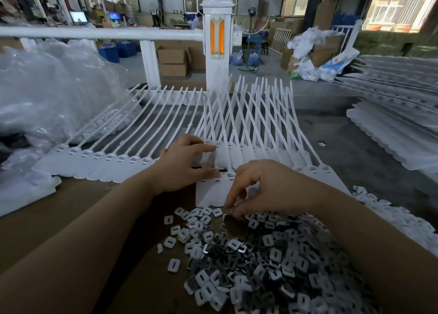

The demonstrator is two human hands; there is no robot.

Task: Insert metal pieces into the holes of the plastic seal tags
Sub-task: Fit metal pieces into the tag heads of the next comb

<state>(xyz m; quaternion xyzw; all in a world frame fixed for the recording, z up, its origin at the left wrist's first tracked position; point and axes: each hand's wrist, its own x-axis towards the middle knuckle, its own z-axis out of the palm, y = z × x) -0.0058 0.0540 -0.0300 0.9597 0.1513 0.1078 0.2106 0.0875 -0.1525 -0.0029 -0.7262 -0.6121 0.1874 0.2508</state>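
Left hand (187, 164) flat, straight fingers pressing white plastic tags (213, 190) at desk (71, 209) centre; right hand (265, 188) pinching one small metal piece from glinting pile (272, 254) toward near edge

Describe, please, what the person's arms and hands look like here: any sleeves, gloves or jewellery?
Both forearms are bare as far as the picture shows, with no sleeve in view. The left hand and the right hand wear no gloves, and no watch, bracelet or ring can be seen. Nails look short and unpainted.
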